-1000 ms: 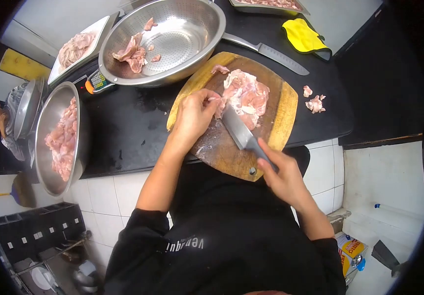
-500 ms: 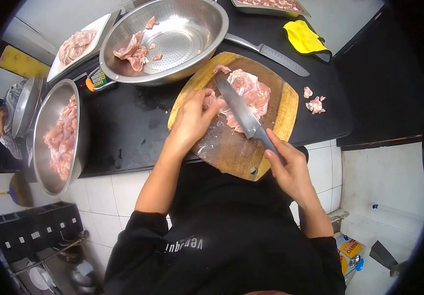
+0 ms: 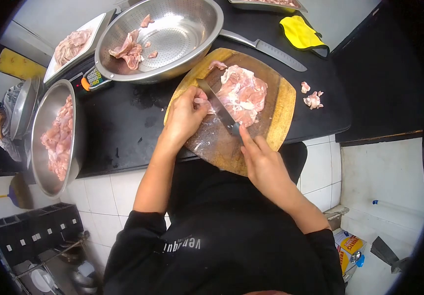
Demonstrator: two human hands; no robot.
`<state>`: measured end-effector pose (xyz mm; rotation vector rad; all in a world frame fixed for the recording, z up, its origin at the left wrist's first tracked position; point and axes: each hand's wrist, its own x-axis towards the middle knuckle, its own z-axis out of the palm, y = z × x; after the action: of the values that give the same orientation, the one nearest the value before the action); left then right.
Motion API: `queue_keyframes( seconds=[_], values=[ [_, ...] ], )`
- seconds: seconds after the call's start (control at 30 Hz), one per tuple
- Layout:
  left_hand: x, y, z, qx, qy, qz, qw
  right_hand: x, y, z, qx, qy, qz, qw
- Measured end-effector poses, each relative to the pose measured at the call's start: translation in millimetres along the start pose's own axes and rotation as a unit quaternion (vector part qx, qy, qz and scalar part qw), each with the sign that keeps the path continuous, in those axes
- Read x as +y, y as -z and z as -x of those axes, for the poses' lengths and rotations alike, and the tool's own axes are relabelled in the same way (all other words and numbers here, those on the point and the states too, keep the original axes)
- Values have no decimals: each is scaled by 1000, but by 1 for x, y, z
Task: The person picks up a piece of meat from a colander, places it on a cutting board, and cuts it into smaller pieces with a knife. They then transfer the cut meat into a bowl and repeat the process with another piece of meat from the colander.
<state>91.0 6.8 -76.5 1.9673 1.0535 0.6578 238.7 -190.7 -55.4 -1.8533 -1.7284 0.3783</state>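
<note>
A large piece of raw chicken (image 3: 244,93) lies spread on the wooden cutting board (image 3: 283,105). My right hand (image 3: 266,164) grips the handle of a knife (image 3: 220,107), whose blade slants up and left along the chicken's left edge. Left of the blade, my left hand (image 3: 185,115) is closed, its fingertips pinching a small strip of chicken (image 3: 202,102). Another small scrap of chicken (image 3: 217,65) rests near the top of the board.
A perforated steel bowl (image 3: 172,64) with chicken pieces stands behind the board, beside a second knife (image 3: 281,54). To the left is a steel bowl (image 3: 76,147) of cut chicken. A yellow cloth (image 3: 300,34) and chicken scraps (image 3: 313,100) lie to the right.
The knife has moved left and down, off the middle of the chicken to its left edge. My right hand moved left with it, and my left hand shifted slightly left, its fingers curled tighter.
</note>
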Motion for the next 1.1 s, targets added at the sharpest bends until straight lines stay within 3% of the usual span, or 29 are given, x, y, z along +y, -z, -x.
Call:
queue_keyframes(
  seconds=[0.13,0.2,0.3,0.37,0.43,0.47,0.6,0.67,0.83,0.9,1.03,1.1],
  values=[
    [-9,6,-7,-14,8,-22,1000,-5,18,23,-54,-9,49,997],
    [-29,12,-12,59,-46,-40,996,-5,34,33,-61,-14,44,997],
    [-5,30,-13,47,-12,70,996,-1,51,43,-69,-44,1,997],
    [5,26,-20,33,-41,42,998,6,57,36,-51,-32,-68,996],
    [13,19,-36,4,-152,-42,987,7,63,36,-46,-50,-106,992],
    [21,16,-43,39,-217,-96,971,8,66,39,-24,-94,-143,985],
    [21,-16,-79,59,-271,-111,954,25,67,55,59,-168,-192,965],
    [8,-33,-95,155,-337,-119,921,34,64,60,91,-198,-184,958],
    [29,-18,-51,95,-242,-170,951,50,62,64,98,-190,-151,965],
    [39,-12,-29,-37,-84,-237,967,52,61,57,92,-186,-117,971],
    [14,-32,-19,14,-188,-245,951,46,59,39,152,-96,-106,978],
    [12,-38,-22,7,-188,-210,959,47,59,33,161,-80,-109,978]
  ],
)
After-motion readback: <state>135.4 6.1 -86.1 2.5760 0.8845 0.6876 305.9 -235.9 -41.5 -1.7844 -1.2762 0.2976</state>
